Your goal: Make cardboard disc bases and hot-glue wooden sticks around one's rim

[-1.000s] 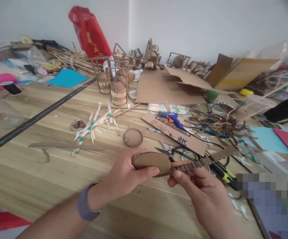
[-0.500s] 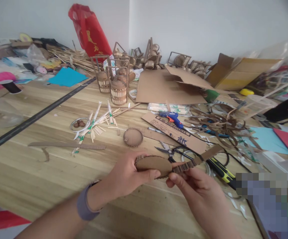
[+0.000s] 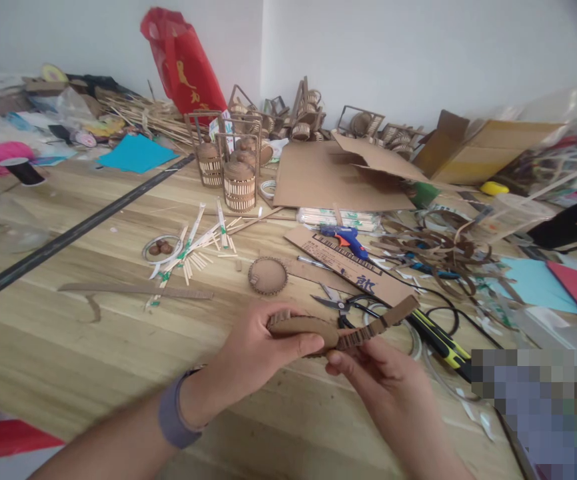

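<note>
My left hand (image 3: 263, 350) is closed round a brown cardboard disc (image 3: 301, 328), thumb across its face and fingers behind it. A corrugated cardboard strip (image 3: 378, 323) runs round the disc's edge, and its loose end sticks out to the upper right. My right hand (image 3: 386, 380) pinches that strip close to the disc's right side. Just beyond my hands lies a shallow round cardboard tray (image 3: 267, 275) with a corrugated rim. Black-handled scissors (image 3: 338, 303) rest behind my right hand, partly hidden by it.
A blue glue gun (image 3: 346, 240) lies on a printed cardboard piece (image 3: 353, 267). A yellow-black utility knife (image 3: 441, 343) is at right. Loose sticks (image 3: 196, 257), a cardboard strip (image 3: 138, 291) and a black bar (image 3: 78, 230) lie left. Small baskets (image 3: 240, 183) stand behind.
The strip's loose end has drawn in toward the disc and tilted up more steeply. My right hand has shifted slightly left with it; my left hand keeps its hold on the disc.
</note>
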The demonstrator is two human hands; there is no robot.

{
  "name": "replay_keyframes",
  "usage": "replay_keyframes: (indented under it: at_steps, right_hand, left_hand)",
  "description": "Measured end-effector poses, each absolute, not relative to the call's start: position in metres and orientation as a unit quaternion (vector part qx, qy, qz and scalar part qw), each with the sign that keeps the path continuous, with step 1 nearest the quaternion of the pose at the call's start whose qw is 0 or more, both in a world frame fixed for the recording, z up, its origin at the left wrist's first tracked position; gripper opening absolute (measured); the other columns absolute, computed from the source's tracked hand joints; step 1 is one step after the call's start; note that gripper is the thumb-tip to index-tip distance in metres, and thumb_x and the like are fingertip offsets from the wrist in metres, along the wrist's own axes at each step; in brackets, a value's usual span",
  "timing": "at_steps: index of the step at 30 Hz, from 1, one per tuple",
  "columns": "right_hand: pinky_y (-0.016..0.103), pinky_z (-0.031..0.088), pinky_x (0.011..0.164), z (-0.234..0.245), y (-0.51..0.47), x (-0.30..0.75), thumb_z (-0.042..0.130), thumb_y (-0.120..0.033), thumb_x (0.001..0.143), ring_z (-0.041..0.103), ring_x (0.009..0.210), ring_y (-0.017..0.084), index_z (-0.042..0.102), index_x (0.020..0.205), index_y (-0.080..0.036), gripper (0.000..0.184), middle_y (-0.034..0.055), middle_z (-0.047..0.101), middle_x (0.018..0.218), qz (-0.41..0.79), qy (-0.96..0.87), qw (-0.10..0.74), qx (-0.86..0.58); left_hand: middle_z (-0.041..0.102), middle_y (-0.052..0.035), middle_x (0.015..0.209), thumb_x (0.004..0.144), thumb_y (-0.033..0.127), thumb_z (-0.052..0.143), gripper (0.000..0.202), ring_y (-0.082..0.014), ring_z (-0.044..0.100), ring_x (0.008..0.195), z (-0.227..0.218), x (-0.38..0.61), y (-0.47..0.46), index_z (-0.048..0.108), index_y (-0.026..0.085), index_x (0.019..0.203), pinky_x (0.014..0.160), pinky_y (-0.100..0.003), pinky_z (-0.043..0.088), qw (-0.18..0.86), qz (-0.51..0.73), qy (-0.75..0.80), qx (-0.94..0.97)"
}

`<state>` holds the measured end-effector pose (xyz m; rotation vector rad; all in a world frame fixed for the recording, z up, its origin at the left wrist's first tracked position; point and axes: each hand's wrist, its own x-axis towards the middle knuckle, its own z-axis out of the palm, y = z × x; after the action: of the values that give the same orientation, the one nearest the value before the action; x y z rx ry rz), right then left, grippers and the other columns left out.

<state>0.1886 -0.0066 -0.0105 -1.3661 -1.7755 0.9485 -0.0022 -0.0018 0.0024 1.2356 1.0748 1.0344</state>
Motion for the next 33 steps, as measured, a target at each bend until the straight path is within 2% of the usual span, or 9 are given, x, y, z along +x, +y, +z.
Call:
replay_keyframes:
  at_steps: [4, 8, 12, 16, 26, 33]
  right_hand:
    - [0.026, 0.056, 0.060, -0.008, -0.003, 0.193, 0.071, -0.039, 0.075, 0.070, 0.066, 0.019, 0.070, 0.089, -0.022, 0.022, 0.0031, 0.075, 0.075, 0.370, -0.651, 0.408, -0.523]
    - [0.023, 0.056, 0.060, -0.002, 0.000, 0.196, 0.073, -0.036, 0.074, 0.070, 0.067, 0.018, 0.068, 0.074, -0.023, 0.014, 0.0036, 0.076, 0.076, 0.365, -0.630, 0.462, -0.507]
    - [0.022, 0.055, 0.058, -0.001, -0.001, 0.196, 0.073, -0.035, 0.075, 0.069, 0.064, 0.017, 0.072, 0.076, -0.024, 0.012, 0.0024, 0.074, 0.073, 0.366, -0.637, 0.451, -0.506]
    - [0.019, 0.053, 0.052, -0.004, -0.002, 0.197, 0.074, -0.034, 0.075, 0.066, 0.059, 0.015, 0.071, 0.073, -0.024, 0.011, 0.0011, 0.074, 0.073, 0.385, -0.628, 0.442, -0.512]
    - [0.013, 0.054, 0.057, -0.004, -0.004, 0.197, 0.071, -0.026, 0.075, 0.070, 0.062, 0.012, 0.071, 0.078, -0.026, 0.002, -0.0019, 0.075, 0.074, 0.353, -0.664, 0.440, -0.491]
    - [0.018, 0.054, 0.056, -0.006, -0.003, 0.200, 0.068, -0.030, 0.081, 0.070, 0.065, 0.015, 0.069, 0.076, -0.024, 0.008, -0.0006, 0.073, 0.073, 0.305, -0.726, 0.392, -0.476]
  left_hand:
    - [0.073, 0.0010, 0.082, 0.076, 0.033, 0.074, 0.016, -0.0161, 0.065, 0.076, 0.001, -0.004, -0.003, 0.073, 0.021, 0.087, 0.065, -0.022, 0.048, 0.554, 0.445, 0.462, 0.531]
    - [0.068, 0.0027, 0.071, 0.075, 0.033, 0.073, 0.014, -0.0136, 0.059, 0.065, 0.001, -0.006, -0.004, 0.071, 0.020, 0.078, 0.056, -0.021, 0.043, 0.536, 0.426, 0.481, 0.548]
    - [0.053, 0.0063, 0.058, 0.075, 0.031, 0.071, 0.014, -0.0092, 0.046, 0.053, 0.004, -0.006, -0.005, 0.065, 0.019, 0.070, 0.050, -0.020, 0.035, 0.524, 0.405, 0.486, 0.571]
    - [0.041, 0.0072, 0.054, 0.075, 0.032, 0.068, 0.018, -0.0087, 0.037, 0.050, 0.006, -0.006, -0.006, 0.058, 0.019, 0.065, 0.048, -0.022, 0.029, 0.524, 0.379, 0.492, 0.583]
    - [0.041, 0.0078, 0.056, 0.076, 0.030, 0.066, 0.020, -0.0079, 0.037, 0.052, 0.005, -0.005, -0.005, 0.054, 0.018, 0.066, 0.050, -0.021, 0.029, 0.502, 0.355, 0.491, 0.617]
    - [0.037, 0.0073, 0.056, 0.074, 0.033, 0.068, 0.025, -0.0082, 0.036, 0.054, 0.005, -0.004, -0.005, 0.052, 0.018, 0.063, 0.049, -0.022, 0.024, 0.494, 0.328, 0.508, 0.625]
